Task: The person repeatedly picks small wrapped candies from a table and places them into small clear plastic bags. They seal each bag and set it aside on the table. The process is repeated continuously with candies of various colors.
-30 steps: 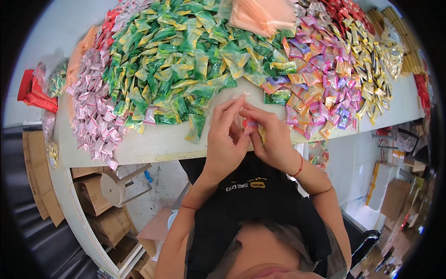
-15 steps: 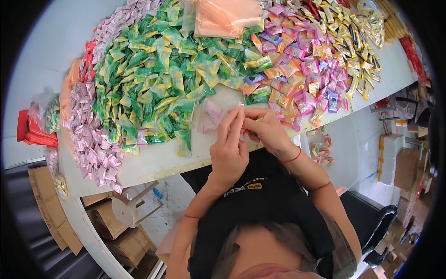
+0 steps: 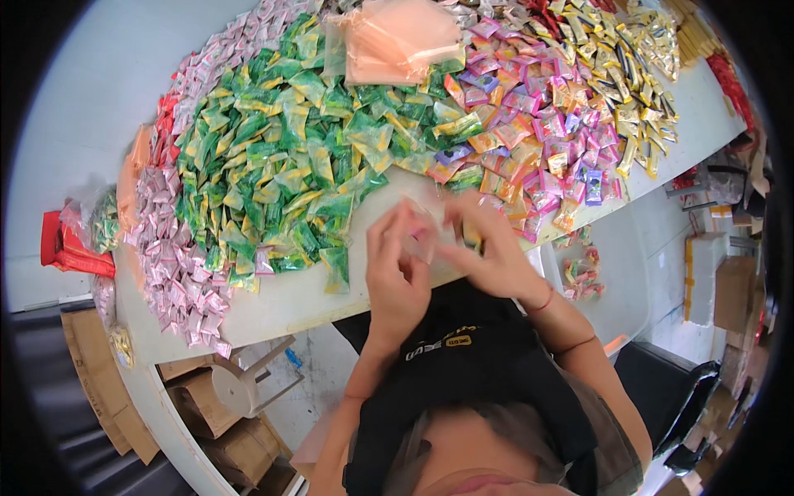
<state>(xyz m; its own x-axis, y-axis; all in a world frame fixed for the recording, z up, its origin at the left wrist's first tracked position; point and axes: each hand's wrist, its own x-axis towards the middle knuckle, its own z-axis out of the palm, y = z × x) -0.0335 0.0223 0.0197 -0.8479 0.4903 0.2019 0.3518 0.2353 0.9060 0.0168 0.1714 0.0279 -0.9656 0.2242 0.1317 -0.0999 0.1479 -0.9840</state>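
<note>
In the middle, at the table's near edge, my left hand [image 3: 399, 260] closes its thumb and fingers on a small sheer pink pouch [image 3: 423, 237], partly hidden by the fingers and blurred. Just to its right is my right hand [image 3: 490, 248], smeared by motion. Its thumb and forefinger are apart, while a small yellow-and-green wrapped piece [image 3: 473, 238] shows against the curled fingers. Beyond both hands lie a big heap of green-and-yellow wrapped candies [image 3: 281, 157] and, to the right, pink and orange wrapped candies [image 3: 529, 132].
A stack of peach sheer bags [image 3: 401, 41] rests on the green heap. Pale pink packets [image 3: 178, 273] line the left side; gold-and-black sticks [image 3: 628, 91] lie far right. Below the white table [image 3: 281, 318] stand a stool [image 3: 236, 388] and cardboard boxes [image 3: 207, 405].
My hands have parted from a joined pinch, the left drawing slightly down and the right moving rightward. The sheer pouch that lay beside them on the table is gone from that spot.
</note>
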